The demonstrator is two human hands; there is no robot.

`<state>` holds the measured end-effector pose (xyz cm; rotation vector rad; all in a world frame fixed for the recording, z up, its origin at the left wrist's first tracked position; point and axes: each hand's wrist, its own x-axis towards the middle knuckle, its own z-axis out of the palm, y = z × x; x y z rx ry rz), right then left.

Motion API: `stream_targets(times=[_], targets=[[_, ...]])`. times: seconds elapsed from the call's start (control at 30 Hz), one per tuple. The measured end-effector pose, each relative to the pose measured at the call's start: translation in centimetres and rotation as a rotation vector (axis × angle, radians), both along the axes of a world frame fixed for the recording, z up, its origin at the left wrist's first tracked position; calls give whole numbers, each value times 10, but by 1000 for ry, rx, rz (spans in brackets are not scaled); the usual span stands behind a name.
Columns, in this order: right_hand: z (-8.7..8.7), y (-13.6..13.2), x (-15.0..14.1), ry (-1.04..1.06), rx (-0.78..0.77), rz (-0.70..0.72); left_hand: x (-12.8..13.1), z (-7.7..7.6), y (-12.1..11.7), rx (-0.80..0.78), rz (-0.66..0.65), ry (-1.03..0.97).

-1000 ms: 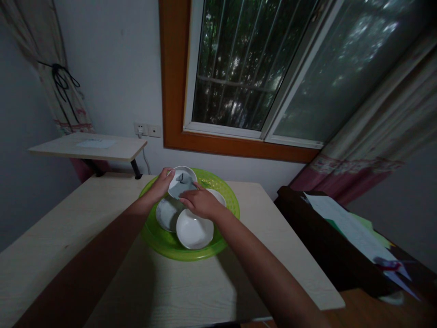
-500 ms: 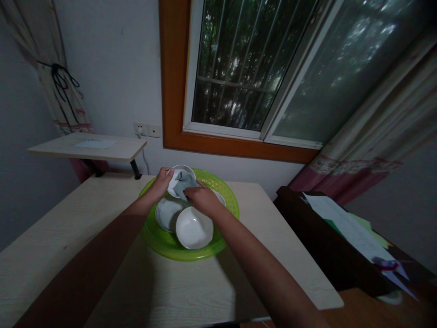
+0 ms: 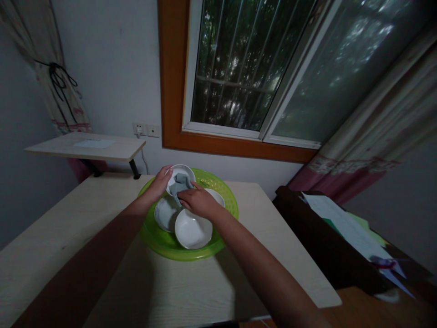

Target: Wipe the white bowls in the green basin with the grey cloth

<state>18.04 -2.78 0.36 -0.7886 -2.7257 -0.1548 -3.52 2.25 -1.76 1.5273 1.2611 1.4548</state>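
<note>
My left hand (image 3: 162, 181) grips the left rim of a white bowl (image 3: 185, 170), which is tilted toward me over the far side of a green basin (image 3: 191, 256). In my right hand (image 3: 195, 199) is a grey-green cloth (image 3: 180, 183), pressed into that bowl's inside. Beneath my hands, a white bowl (image 3: 193, 230) stands at the front of the basin. To its left lies another bowl with a greyish inside (image 3: 165, 213). A further white bowl (image 3: 217, 197) is partly hidden behind my right hand.
The basin rests on a pale wooden table (image 3: 191, 291). A small raised shelf (image 3: 85, 146) on black legs stands at the back left. Behind the table are the wall and a barred window (image 3: 239, 68). At the right, papers (image 3: 344, 218) lie on a dark piece of furniture.
My right hand has shifted slightly left, and the cloth is bunched differently inside the bowl. The left hand keeps its hold on the rim.
</note>
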Motion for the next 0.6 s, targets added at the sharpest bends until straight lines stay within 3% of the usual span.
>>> stream_targets(times=[0.27,0.6], targets=[[7,0,0,37,45,77,2,6,-5,32,-19,-1],[-8,-1,-3,79,-1,110,4,7,-6,55,-32,-57]])
